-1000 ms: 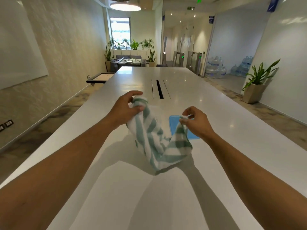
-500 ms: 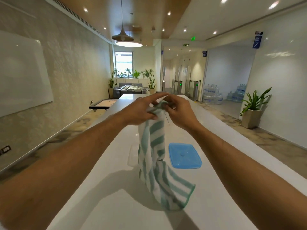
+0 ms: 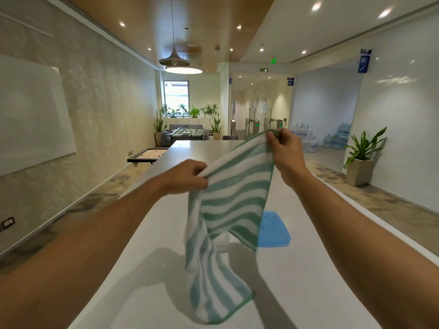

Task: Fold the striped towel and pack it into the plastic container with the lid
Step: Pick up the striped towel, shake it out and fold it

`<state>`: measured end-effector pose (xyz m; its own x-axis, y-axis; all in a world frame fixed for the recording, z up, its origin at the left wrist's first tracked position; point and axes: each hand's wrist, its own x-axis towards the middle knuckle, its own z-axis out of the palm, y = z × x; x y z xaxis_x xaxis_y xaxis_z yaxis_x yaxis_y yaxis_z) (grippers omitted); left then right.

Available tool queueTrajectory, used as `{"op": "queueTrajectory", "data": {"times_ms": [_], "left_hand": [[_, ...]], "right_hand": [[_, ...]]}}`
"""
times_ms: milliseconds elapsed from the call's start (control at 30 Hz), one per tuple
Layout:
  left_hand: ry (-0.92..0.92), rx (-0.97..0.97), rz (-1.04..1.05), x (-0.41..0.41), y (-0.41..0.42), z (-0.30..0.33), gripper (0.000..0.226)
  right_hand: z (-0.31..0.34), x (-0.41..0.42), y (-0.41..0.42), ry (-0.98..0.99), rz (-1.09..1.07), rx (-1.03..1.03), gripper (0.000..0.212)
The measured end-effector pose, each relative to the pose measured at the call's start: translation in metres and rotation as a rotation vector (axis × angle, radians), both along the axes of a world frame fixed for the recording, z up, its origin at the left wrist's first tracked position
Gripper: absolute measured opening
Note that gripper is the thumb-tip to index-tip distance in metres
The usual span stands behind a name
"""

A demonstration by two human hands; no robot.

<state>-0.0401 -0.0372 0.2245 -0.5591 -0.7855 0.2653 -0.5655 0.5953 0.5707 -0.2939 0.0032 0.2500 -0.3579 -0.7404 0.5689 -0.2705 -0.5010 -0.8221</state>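
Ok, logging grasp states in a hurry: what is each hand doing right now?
Left hand: closed, pinching the striped towel at its top edge.
Right hand: closed, pinching the towel's raised corner.

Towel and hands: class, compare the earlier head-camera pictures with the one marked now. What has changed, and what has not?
The hands, together at one spot half a second ago, have moved apart: right hand up and right, left hand lower. The towel now spreads between two corners, its lower end hanging. Both grips stayed on it. The blue lid stayed flat on the table.
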Motion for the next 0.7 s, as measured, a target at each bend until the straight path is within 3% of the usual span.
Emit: {"op": "queueTrajectory", "data": {"times_ms": [133, 233, 433, 533, 700], "left_hand": [[-0.065, 0.065, -0.008, 0.016, -0.005, -0.009, 0.019], [-0.11, 0.027, 0.099, 0.037, -0.013, -0.011, 0.023], [0.123, -0.203, 0.431, 0.062, -0.026, -0.009, 0.038], [0.101, -0.356, 0.579, 0.064, -0.029, -0.005, 0.035], [0.152, -0.307, 0.779, 0.066, -0.033, -0.001, 0.036]], "right_hand": [[0.008, -0.019, -0.004, -0.084, -0.13, 0.006, 0.012], [0.011, -0.042, -0.004, -0.108, -0.232, 0.027, 0.014], [0.005, -0.07, 0.0, -0.119, -0.331, 0.114, 0.019], [0.001, -0.074, -0.001, -0.129, -0.355, 0.134, 0.017], [-0.007, -0.073, -0.002, -0.121, -0.358, 0.167, 0.022]]}}
